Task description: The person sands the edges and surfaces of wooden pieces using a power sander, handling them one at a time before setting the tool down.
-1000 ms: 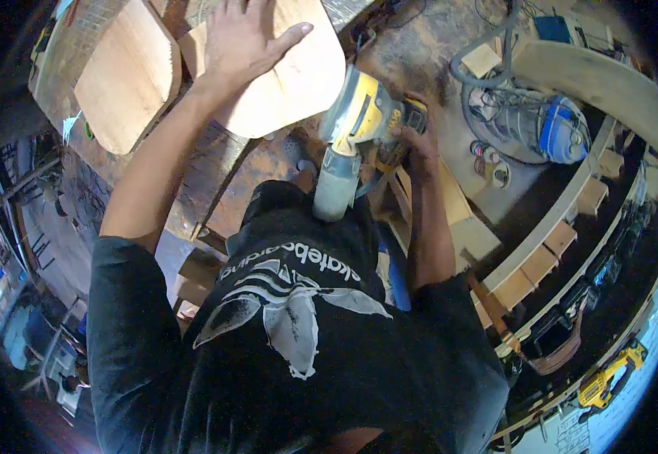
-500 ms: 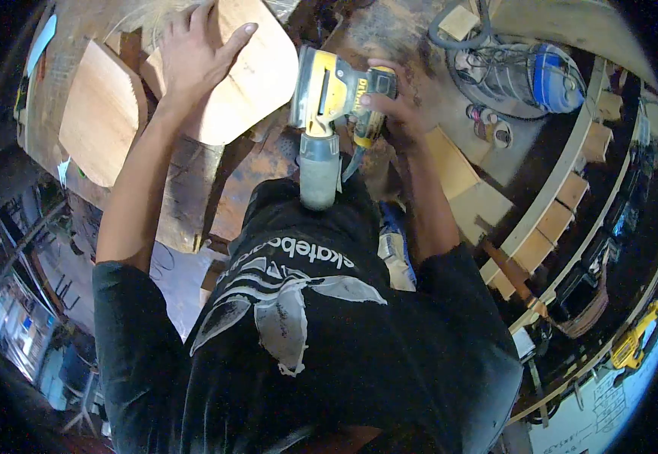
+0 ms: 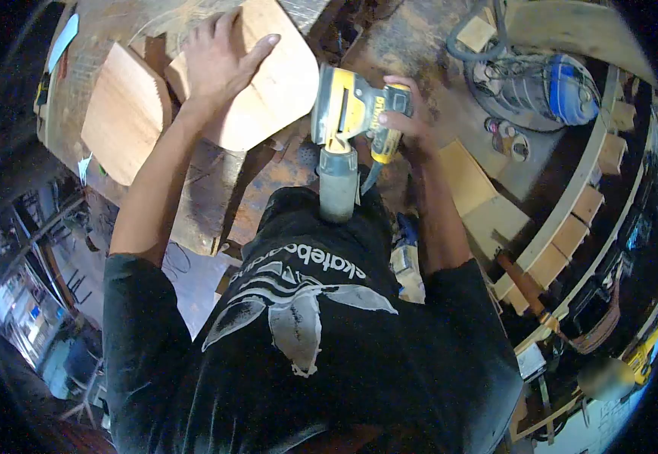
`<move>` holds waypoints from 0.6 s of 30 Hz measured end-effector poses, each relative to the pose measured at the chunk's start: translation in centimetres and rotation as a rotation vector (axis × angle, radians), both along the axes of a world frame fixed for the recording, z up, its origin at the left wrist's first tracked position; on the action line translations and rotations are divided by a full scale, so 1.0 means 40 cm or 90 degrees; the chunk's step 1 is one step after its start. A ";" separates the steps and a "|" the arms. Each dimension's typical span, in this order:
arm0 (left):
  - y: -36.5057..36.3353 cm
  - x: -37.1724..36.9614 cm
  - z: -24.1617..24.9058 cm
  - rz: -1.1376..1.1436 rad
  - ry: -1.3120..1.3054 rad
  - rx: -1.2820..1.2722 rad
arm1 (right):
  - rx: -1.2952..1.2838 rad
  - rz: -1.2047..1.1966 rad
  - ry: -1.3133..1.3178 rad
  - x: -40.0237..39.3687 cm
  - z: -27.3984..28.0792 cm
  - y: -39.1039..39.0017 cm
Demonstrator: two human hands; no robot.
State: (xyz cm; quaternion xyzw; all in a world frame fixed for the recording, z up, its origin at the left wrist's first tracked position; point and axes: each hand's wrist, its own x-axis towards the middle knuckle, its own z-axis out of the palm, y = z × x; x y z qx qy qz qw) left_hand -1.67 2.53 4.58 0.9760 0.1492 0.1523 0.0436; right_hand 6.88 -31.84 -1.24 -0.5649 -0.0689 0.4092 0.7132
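Observation:
My left hand (image 3: 219,64) lies on a pale wooden board (image 3: 276,83) with cut-off corners, its fingers spread and the thumb stretched out across the face. In my right hand (image 3: 408,117) is a yellow and black orbital sander (image 3: 355,106), gripped around its body. The sander is tipped on its side, its round pad right at the board's right edge. A grey dust canister (image 3: 338,189) hangs from it toward my lap. A second wooden board (image 3: 124,113) with a jagged right edge lies left of my left forearm.
Both boards are on a worn, dusty workbench (image 3: 185,200). A blue and clear vacuum canister (image 3: 563,87) with a hose stands at the upper right. Wooden shelving (image 3: 563,227) with small blocks curves along the right. Low at the right is a blurred round shape (image 3: 606,378).
The view has shifted, so the bench, boards and both hands appear farther right and slightly lower. Both hands keep their places on the board and sander. The blurred shape has appeared at lower right.

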 end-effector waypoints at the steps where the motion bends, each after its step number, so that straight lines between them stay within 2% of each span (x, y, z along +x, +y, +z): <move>1: -0.003 0.001 0.004 0.010 0.001 0.004 | -0.008 -0.008 0.057 -0.007 0.031 0.003; 3: -0.010 0.003 0.008 0.007 0.002 -0.029 | -0.015 -0.011 0.077 -0.011 0.059 0.016; 10: -0.013 -0.004 0.006 0.019 0.000 -0.033 | 0.009 -0.039 0.000 -0.002 -0.026 0.004; 18: -0.005 -0.007 0.001 0.021 -0.010 -0.010 | -0.011 -0.022 -0.025 0.025 0.007 0.023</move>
